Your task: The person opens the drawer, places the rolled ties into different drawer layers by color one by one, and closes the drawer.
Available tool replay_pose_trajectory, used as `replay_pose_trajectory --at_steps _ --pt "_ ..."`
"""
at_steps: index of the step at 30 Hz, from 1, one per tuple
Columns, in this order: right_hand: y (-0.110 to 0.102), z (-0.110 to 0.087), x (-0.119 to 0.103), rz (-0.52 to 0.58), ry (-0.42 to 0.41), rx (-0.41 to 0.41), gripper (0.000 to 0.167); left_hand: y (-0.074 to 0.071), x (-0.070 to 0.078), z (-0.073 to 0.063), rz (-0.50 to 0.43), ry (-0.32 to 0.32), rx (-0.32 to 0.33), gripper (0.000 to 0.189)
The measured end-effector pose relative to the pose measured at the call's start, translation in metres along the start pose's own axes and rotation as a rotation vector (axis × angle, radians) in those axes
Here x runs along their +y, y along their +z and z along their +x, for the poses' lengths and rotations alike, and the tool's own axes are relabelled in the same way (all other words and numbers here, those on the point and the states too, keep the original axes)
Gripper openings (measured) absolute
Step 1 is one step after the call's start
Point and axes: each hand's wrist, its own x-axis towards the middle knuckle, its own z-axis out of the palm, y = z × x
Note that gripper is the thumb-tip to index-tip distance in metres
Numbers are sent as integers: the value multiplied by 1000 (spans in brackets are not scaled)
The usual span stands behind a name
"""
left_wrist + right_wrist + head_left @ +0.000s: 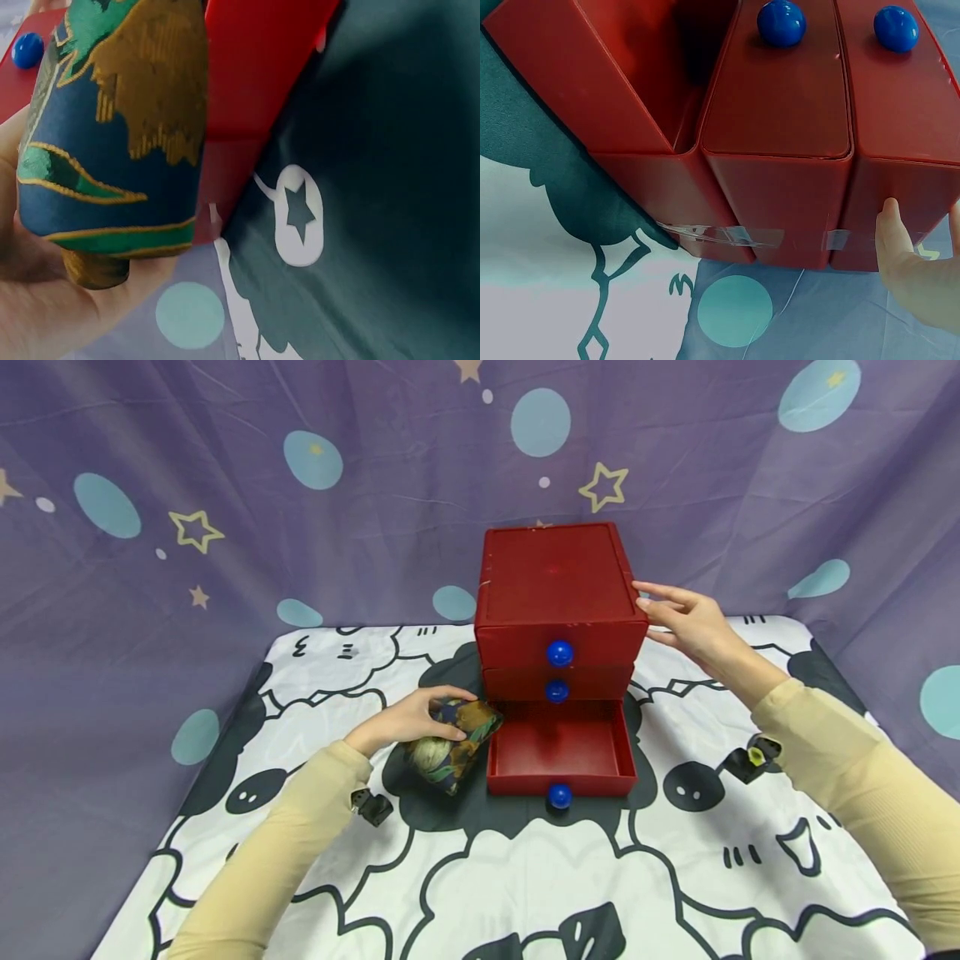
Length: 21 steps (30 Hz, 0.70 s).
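My left hand (411,720) grips a dark blue painted box (459,732) with green and gold flower patterns, left of a red three-drawer cabinet (557,572). In the left wrist view a small brown foot or knob sticks out of the painted box (124,157). The cabinet's bottom drawer (558,752) is pulled out, and bare red floor shows inside it. Both upper drawers are closed. My right hand (693,625), fingers extended, touches the cabinet's upper right side. In the right wrist view its fingertip (890,214) lies against that red side.
Blue round knobs (559,653) stick out from the drawer fronts. A white cloth with black cartoon drawings (540,868) covers the table. Behind the cabinet hangs a purple curtain (405,527). Clear tape (757,237) runs along the cabinet's side.
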Motion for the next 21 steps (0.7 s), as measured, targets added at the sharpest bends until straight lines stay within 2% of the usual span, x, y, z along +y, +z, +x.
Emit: replay_pose_trajectory --at_steps 3,12,21 --pt "0 0 0 6 -2 0 50 4 4 3 1 -15 -4 56" --pt "1 0 -1 5 2 6 49 15 15 11 -23 -6 -22 54" --pt "0 0 -1 4 5 1 53 25 25 17 -71 -81 -51 52"
